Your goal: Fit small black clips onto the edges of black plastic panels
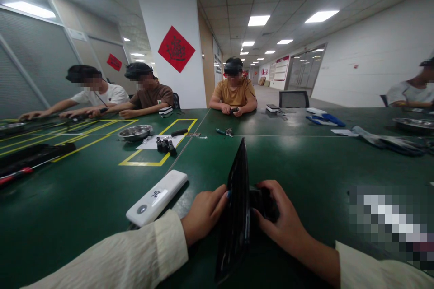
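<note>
A thin, glossy black panel [237, 198] stands on edge in front of me, seen almost edge-on. My left hand [205, 212] is closed against its left side, thumb and fingers pressed at the panel. On the other side, my right hand [286, 221] is wrapped around a dark, blocky black part [262, 203] that touches or joins the panel's right face; I cannot tell which. The exact kind of both pieces does not show. Close to my left hand, a white power bank [158, 198] with a number label lies on the green table [305, 162].
Small black cylindrical parts [166, 146] stand on white paper beside a metal bowl [135, 132]. Pliers [225, 132] lie farther off. A red-handled screwdriver [16, 175] is at left; blue-white gloves [325, 118] and a plastic bag [386, 140] are at right. Several people sit around the table.
</note>
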Demonstrator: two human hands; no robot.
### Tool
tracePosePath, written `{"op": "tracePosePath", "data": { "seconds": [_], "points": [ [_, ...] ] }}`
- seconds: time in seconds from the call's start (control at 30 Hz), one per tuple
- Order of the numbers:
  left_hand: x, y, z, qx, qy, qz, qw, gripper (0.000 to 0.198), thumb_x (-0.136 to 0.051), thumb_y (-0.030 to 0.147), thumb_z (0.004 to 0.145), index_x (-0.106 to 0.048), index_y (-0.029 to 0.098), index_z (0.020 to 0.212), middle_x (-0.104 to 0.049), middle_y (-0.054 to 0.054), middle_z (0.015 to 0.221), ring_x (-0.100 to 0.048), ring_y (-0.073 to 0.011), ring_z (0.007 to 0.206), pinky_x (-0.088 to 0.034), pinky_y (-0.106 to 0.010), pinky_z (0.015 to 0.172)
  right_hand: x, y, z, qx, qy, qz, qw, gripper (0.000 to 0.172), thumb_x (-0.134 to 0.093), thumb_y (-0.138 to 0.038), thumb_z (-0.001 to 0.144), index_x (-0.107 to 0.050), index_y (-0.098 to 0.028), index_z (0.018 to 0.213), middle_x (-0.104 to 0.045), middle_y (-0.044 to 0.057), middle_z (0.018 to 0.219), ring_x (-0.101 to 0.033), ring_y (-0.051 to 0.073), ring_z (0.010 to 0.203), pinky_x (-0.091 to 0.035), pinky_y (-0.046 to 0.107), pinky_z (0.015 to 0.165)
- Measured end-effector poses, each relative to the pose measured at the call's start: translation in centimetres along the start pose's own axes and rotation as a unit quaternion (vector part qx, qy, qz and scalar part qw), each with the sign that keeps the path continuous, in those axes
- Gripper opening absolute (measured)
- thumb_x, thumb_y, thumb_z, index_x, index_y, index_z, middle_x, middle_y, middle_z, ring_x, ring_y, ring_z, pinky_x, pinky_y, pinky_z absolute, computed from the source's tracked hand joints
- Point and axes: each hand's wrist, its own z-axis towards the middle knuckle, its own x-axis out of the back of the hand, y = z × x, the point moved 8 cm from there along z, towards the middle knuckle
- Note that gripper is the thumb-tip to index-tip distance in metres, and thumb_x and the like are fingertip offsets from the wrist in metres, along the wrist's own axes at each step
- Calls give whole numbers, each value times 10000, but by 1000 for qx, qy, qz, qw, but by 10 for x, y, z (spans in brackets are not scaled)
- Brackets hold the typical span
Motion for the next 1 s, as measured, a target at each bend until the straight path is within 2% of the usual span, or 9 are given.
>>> {"op": "tracePosePath", "data": {
  "seconds": [0.13, 0.27, 0.47, 0.63, 0.8, 1.0],
  "points": [
    [0, 4, -3, -21, -1, 23, 1000, 288, -208, 347, 927, -449, 198, 873, -587, -30, 710, -584, -185, 654, -394, -275, 617, 1, -1, 0, 1, 5, -8, 1000, 328, -576, -318, 786, -419, -221, 1057, -518, 51, 939, -541, 183, 814, -480, 318, 697],
    [-1, 5, -2, -20, -14, -2, 1000, 319, -210, 351, 933, -473, 188, 854, -595, -32, 713, -583, -182, 655, -407, -276, 628, 1, 1, -1, -3, 2, -6, 1000, 322, -580, -314, 780, -425, -221, 1047, -519, 50, 936, -541, 184, 814, -480, 316, 696],
    [-2, 3, 2, 6, -26, -41, 999, 451, -174, 374, 946, -521, 183, 730, -604, -29, 689, -574, -163, 630, -408, -255, 609, 1, 0, 0, 0, 0, 0, 1000, 313, -580, -308, 782, -422, -219, 1037, -512, 51, 933, -533, 180, 804, -476, 316, 688],
    [1, 0, 3, 22, -8, -55, 998, 339, -232, 390, 935, -492, 196, 836, -606, -15, 700, -578, -165, 631, -402, -247, 589, 2, -3, 1, 4, 8, 0, 1000, 298, -577, -306, 778, -436, -213, 1024, -516, 51, 918, -532, 180, 796, -477, 317, 687],
    [0, -1, 2, 13, -9, -35, 999, 355, -200, 382, 940, -466, 200, 791, -571, -7, 649, -559, -160, 588, -390, -246, 574, 2, -2, 1, 11, 9, -7, 1000, 302, -578, -304, 778, -443, -211, 1031, -526, 59, 938, -542, 187, 818, -481, 314, 696],
    [1, 4, -1, -8, -10, -1, 1000, 300, -218, 355, 926, -465, 195, 869, -598, -38, 742, -595, -188, 688, -414, -272, 644, 2, 0, 0, 0, 7, -11, 1000, 312, -582, -318, 776, -438, -215, 1033, -529, 56, 937, -548, 186, 807, -480, 318, 695]
  ]
}}
